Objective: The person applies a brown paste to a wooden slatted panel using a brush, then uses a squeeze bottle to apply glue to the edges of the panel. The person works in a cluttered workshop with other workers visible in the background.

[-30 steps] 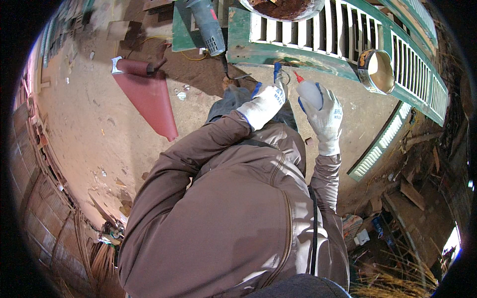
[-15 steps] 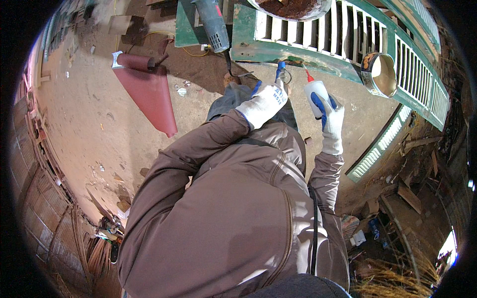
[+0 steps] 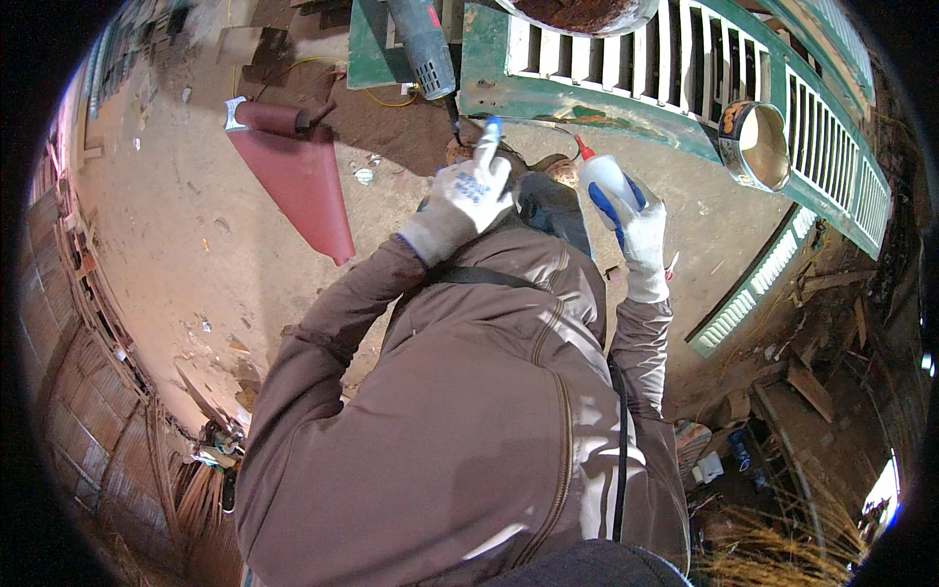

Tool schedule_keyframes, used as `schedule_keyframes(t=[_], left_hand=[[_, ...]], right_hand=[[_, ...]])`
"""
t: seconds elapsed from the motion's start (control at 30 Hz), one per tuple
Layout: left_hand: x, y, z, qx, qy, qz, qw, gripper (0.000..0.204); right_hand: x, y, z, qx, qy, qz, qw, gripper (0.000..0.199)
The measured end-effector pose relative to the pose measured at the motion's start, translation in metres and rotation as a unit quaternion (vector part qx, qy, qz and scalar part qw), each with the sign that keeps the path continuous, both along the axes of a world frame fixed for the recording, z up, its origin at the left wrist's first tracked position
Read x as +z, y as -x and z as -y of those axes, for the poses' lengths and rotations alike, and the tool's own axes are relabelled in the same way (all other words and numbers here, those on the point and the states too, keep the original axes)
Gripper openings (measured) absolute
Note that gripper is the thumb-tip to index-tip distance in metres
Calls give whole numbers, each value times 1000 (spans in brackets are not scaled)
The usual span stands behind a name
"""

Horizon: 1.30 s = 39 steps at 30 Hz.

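My right hand [image 3: 641,230], in a white glove with blue coating, wraps round a white squeeze bottle [image 3: 608,181]. The bottle's red nozzle points up toward the green shutter frame [image 3: 577,110], apart from it. In front of my body is my gloved left hand [image 3: 468,196], with one blue-tipped finger stretched toward the frame and the thumb apart from it. Its other fingers are curled and partly hidden, and nothing shows in them. Worn brown patches mark the frame's near edge.
A grey power tool [image 3: 423,49] lies at the top, with a dark cord. Red-brown sheet material [image 3: 298,181], partly rolled, rests on the floor at left. An open can [image 3: 755,147] stands on the shutter, and a larger round container [image 3: 587,15] is beyond. A pale slatted strip [image 3: 748,289] lies right.
My left hand has drawn left and slightly back from the shutter edge. The bottle in my right hand has shifted a little left and tilted more to the left.
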<state>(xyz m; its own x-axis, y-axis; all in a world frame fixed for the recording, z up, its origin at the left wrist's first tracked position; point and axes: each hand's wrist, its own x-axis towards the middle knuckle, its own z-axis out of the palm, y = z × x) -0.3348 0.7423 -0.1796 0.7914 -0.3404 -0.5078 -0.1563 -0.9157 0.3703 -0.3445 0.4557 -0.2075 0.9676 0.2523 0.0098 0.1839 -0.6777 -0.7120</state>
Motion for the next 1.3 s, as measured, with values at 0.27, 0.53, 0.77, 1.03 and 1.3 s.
schedule_keyframes(t=[0.27, 0.53, 0.77, 1.03, 1.3], left_hand=[[-14, 30, -41, 122, 60, 156, 978, 37], [-18, 25, -40, 168, 68, 151, 972, 43], [-29, 24, -50, 181, 64, 169, 967, 40], [-43, 27, -70, 212, 102, 184, 954, 41], [-45, 17, -76, 207, 150, 210, 944, 36]], right_hand=[[11, -4, -9, -36, -75, -105, 991, 31], [14, -4, -14, -100, -159, -144, 971, 31], [20, -6, -6, 102, 107, 98, 984, 33], [34, 15, -7, -290, -374, -201, 858, 56], [27, -31, -70, -207, -226, 6, 952, 60]])
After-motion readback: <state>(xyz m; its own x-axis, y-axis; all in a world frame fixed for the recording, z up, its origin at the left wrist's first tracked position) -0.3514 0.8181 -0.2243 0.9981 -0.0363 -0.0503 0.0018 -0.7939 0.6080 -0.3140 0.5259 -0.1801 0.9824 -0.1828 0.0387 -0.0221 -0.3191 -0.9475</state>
